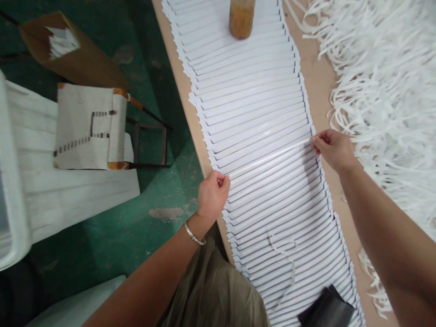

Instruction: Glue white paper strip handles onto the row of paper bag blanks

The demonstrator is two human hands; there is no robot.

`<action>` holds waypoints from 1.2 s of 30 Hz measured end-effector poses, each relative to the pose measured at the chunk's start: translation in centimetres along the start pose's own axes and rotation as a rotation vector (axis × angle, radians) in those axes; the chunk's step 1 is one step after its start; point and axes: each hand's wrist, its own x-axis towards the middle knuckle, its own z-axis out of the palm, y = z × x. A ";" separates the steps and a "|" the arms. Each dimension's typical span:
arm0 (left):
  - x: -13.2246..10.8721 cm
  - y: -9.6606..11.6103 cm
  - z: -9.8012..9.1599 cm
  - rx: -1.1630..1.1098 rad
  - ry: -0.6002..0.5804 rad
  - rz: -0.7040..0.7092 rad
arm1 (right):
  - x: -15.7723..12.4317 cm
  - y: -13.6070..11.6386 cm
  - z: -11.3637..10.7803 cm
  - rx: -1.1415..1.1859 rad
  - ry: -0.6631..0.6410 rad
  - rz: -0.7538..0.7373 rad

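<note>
A thin white strip (269, 157) is stretched taut across a long row of overlapping white sheets (252, 100) with dark edges. My left hand (214, 194) pinches one end of it at the row's left side, near the table edge. At the right side of the row, my right hand (333, 149) pinches the other end. Closer to my body, a loose curled white strip (292, 268) lies on the sheets. Whether the held strip touches the sheets under it I cannot tell.
A heap of white strips (384, 68) covers the table's right side. On the sheets stand a jar of amber-brown contents (241, 20) and, near me, a black object (327, 309). Left of the table are a woven stool (88, 127), a cardboard box (85, 59) and a white plastic bin (17, 181).
</note>
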 end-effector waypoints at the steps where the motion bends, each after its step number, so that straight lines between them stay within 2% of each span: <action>1: 0.0 -0.1 0.0 0.004 0.002 -0.001 | 0.1 0.1 0.2 0.004 0.005 -0.008; 7: 0.2 -0.3 0.3 0.017 0.007 -0.007 | 0.6 0.4 0.8 -0.007 0.048 -0.010; 22: 0.5 0.6 -0.1 0.105 -0.026 -0.052 | 1.8 1.9 1.9 -0.260 0.123 -0.067; 29: 0.9 0.6 -0.2 0.163 -0.028 0.003 | 1.5 0.2 2.3 -0.368 0.131 -0.089; 33: 1.1 0.4 -0.5 0.178 -0.020 0.031 | 0.9 0.7 1.1 -0.450 0.242 -0.113; 36: 0.8 0.2 -1.0 0.111 -0.042 0.056 | -0.4 3.4 -1.4 -0.467 0.362 -0.023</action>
